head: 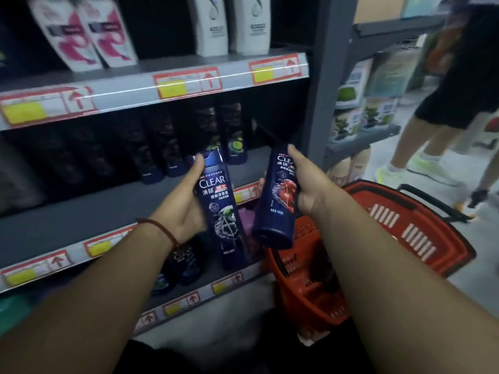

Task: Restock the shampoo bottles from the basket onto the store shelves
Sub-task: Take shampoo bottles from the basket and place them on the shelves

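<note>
Each hand grips a dark blue plastic Clear shampoo bottle before the grey metal middle shelf (81,217): left hand (186,201) wraps the grey-graphic bottle (221,209), right hand (305,184) clamps the red-graphic bottle (278,195). The red plastic basket (405,230) sits lower right. Best set each upright beside the matching dark bottles (162,157), labels forward.

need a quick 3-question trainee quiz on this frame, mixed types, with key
1. True or false: the left hand holds the bottle with the red graphic.
2. Where is the red basket? A: on the top shelf. B: low on the right, below the right hand. C: hanging from the left arm.
3. Fill in: the two upright bottles at the right end of the top shelf are ___ in colour.

Key: 1 false, it holds the bottle with the grey graphic, and the right hand holds the red one; 2 B; 3 white.
</note>
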Available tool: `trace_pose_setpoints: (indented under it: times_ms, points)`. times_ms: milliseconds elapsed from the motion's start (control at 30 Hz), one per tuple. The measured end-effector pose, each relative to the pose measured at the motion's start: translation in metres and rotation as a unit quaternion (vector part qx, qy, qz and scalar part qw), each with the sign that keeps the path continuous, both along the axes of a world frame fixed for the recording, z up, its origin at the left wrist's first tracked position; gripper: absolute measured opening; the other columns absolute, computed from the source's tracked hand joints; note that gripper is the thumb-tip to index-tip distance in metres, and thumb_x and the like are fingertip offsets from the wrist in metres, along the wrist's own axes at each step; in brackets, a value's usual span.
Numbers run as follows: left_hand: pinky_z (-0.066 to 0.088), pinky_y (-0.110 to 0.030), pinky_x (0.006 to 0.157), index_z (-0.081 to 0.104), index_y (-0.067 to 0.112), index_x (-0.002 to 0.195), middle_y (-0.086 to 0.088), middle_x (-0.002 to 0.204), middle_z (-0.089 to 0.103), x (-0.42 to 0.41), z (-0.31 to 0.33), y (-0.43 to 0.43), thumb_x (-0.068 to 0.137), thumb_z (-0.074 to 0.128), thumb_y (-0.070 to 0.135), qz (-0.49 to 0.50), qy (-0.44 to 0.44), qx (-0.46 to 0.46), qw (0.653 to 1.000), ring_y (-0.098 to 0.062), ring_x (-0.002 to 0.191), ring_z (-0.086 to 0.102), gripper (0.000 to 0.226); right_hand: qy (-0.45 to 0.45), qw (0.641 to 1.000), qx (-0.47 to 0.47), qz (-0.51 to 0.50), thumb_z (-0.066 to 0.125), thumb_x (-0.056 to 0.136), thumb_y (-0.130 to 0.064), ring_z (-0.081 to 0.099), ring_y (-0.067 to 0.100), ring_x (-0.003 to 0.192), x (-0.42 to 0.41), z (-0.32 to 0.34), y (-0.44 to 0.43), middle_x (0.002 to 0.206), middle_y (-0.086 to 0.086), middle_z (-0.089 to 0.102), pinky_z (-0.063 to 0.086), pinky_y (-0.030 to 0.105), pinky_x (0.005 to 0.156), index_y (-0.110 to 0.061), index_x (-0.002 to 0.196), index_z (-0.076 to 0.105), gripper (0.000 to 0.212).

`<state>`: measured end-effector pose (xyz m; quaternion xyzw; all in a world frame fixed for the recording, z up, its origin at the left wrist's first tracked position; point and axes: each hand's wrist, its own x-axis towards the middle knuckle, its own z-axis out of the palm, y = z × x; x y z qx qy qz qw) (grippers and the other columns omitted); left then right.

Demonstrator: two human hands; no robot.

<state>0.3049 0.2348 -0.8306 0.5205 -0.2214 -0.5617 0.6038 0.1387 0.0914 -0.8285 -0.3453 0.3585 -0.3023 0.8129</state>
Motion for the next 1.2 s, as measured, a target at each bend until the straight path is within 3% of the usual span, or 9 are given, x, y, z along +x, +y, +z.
trace_pose_setpoints:
  times_ms: [200, 300, 433, 633, 733, 833, 900, 1067, 1200]
  points:
    - [0.059, -0.040, 0.070, 0.069, 0.015, 0.094, -0.009, 0.088, 0.072, 0.060, -0.012, 0.026, 0.086, 0.055, 0.066, 0.174, 0.014, 0.059, 0.983, -0.026, 0.077, 0.068, 0.054, 0.016, 0.988, 0.018, 0.150, 0.050, 0.085, -0.011, 0.068, 0.033, 0.070, 0.060, -0.002, 0.019, 0.083, 0.019, 0.059, 0.062, 0.043, 0.064, -0.005, 0.095, 0.053, 0.012]
    - [0.061, -0.041, 0.065, 0.068, 0.013, 0.100, -0.011, 0.096, 0.072, 0.084, 0.002, 0.043, 0.093, 0.063, 0.034, 0.126, 0.011, 0.067, 0.990, -0.028, 0.078, 0.072, 0.022, 0.018, 0.984, -0.007, 0.177, 0.053, 0.090, -0.008, 0.064, 0.035, 0.092, 0.093, -0.001, 0.029, 0.086, 0.016, 0.062, 0.060, 0.047, 0.078, -0.006, 0.092, 0.058, 0.006]
    - [0.062, -0.043, 0.061, 0.065, 0.007, 0.119, -0.017, 0.110, 0.070, 0.106, 0.008, 0.064, 0.092, 0.064, 0.017, 0.162, 0.007, 0.092, 0.982, -0.030, 0.086, 0.069, 0.028, 0.017, 0.987, -0.018, 0.161, 0.063, 0.097, -0.027, 0.065, 0.038, 0.115, 0.133, -0.003, 0.043, 0.101, 0.018, 0.070, 0.054, 0.054, 0.095, -0.006, 0.096, 0.065, 0.021]
    - [0.057, -0.051, 0.079, 0.064, 0.016, 0.103, -0.013, 0.083, 0.075, 0.134, -0.002, 0.090, 0.084, 0.066, 0.058, 0.276, 0.085, 0.024, 0.957, -0.033, 0.076, 0.074, 0.046, 0.026, 0.978, 0.058, 0.200, 0.052, 0.101, -0.043, 0.071, 0.032, 0.060, 0.169, -0.012, 0.062, 0.075, 0.022, 0.070, 0.060, 0.040, 0.053, -0.004, 0.102, 0.064, 0.041]
    - [0.055, -0.052, 0.078, 0.064, 0.012, 0.099, -0.017, 0.086, 0.073, 0.145, -0.009, 0.104, 0.087, 0.063, 0.057, 0.263, 0.114, 0.066, 0.956, -0.035, 0.085, 0.071, 0.047, 0.002, 0.974, 0.075, 0.215, 0.055, 0.095, -0.027, 0.071, 0.032, 0.066, 0.179, -0.012, 0.065, 0.076, 0.018, 0.069, 0.059, 0.039, 0.063, -0.002, 0.093, 0.063, 0.026]
    - [0.059, -0.044, 0.078, 0.064, 0.009, 0.100, -0.015, 0.091, 0.069, 0.148, -0.011, 0.115, 0.087, 0.065, 0.021, 0.220, 0.081, 0.078, 0.969, -0.029, 0.082, 0.068, 0.018, -0.026, 0.969, 0.080, 0.231, 0.056, 0.089, -0.020, 0.071, 0.031, 0.079, 0.185, -0.009, 0.073, 0.084, 0.015, 0.070, 0.061, 0.040, 0.069, -0.004, 0.095, 0.061, 0.018]
    - [0.059, -0.045, 0.080, 0.065, 0.007, 0.104, -0.017, 0.099, 0.069, 0.148, -0.010, 0.116, 0.077, 0.064, 0.007, 0.198, 0.067, 0.053, 0.976, -0.029, 0.087, 0.067, 0.027, -0.048, 0.971, 0.070, 0.225, 0.060, 0.091, -0.021, 0.069, 0.032, 0.087, 0.187, -0.010, 0.075, 0.089, 0.017, 0.070, 0.061, 0.041, 0.078, -0.003, 0.099, 0.060, 0.019]
    - [0.060, -0.044, 0.080, 0.065, 0.007, 0.124, -0.016, 0.118, 0.070, 0.153, -0.010, 0.108, 0.073, 0.073, 0.020, 0.195, 0.002, 0.035, 0.980, -0.032, 0.105, 0.069, 0.053, -0.065, 0.978, 0.059, 0.190, 0.073, 0.088, -0.031, 0.071, 0.033, 0.077, 0.181, -0.010, 0.065, 0.084, 0.014, 0.069, 0.063, 0.041, 0.071, -0.006, 0.103, 0.063, 0.030]
    - [0.062, -0.040, 0.075, 0.066, 0.001, 0.121, -0.019, 0.115, 0.071, 0.155, -0.016, 0.089, 0.073, 0.075, 0.020, 0.227, -0.044, -0.012, 0.973, -0.026, 0.093, 0.071, 0.053, 0.002, 0.977, -0.005, 0.212, 0.077, 0.078, -0.036, 0.072, 0.033, 0.078, 0.175, -0.014, 0.050, 0.087, 0.016, 0.071, 0.061, 0.043, 0.074, -0.007, 0.112, 0.065, 0.047]
